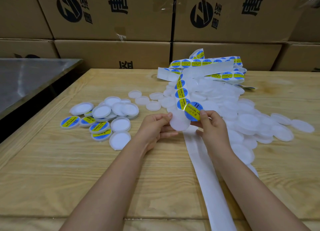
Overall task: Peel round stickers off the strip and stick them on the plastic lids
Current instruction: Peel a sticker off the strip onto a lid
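Note:
My left hand (156, 127) grips a white plastic lid (179, 122) above the middle of the wooden table. My right hand (212, 125) pinches a round blue and yellow sticker (193, 110) by its edge, held over the lid's upper right. The sticker strip (181, 90) runs from a tangled heap at the back down toward my hands. Its empty white backing (204, 175) trails over the table toward the near edge. A big pile of plain lids (242, 113) lies on the right.
On the left lies a smaller group of lids (103, 116), some bearing stickers, some upside down. Cardboard boxes (112, 23) are stacked along the back. A grey metal surface (26, 80) adjoins the table (86, 179) at the far left.

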`<action>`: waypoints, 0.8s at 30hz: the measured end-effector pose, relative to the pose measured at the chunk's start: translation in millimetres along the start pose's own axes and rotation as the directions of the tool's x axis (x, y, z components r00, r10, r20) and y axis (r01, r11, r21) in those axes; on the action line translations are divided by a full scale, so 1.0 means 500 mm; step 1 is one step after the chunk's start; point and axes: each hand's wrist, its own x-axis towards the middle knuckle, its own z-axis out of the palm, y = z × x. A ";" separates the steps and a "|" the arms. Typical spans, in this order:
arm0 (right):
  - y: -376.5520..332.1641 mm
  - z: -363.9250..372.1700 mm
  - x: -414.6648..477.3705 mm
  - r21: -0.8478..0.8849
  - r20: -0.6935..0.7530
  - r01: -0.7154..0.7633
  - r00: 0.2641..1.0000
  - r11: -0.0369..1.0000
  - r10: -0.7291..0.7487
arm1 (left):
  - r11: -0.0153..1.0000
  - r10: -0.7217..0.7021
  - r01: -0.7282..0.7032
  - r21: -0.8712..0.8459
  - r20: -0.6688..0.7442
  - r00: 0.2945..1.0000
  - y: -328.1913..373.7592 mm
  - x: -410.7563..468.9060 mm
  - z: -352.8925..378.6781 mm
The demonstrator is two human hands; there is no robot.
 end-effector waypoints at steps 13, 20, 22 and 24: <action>0.003 -0.010 0.006 -0.195 0.124 0.047 0.992 0.980 -0.023 | 0.998 -0.007 0.005 0.066 0.037 0.999 0.002 -0.006 0.004; 0.013 -0.011 0.010 -0.215 0.139 0.057 0.990 0.975 -0.027 | 0.998 -0.005 0.001 0.071 0.059 0.998 0.000 -0.007 0.004; 0.014 -0.009 0.011 -0.214 0.129 0.052 0.991 0.976 -0.024 | 0.998 -0.003 -0.001 0.070 0.061 0.998 0.000 -0.008 0.004; 0.016 -0.008 0.010 -0.227 0.116 0.049 0.993 0.973 -0.023 | 0.997 -0.004 -0.001 0.073 0.063 0.998 -0.001 -0.008 0.004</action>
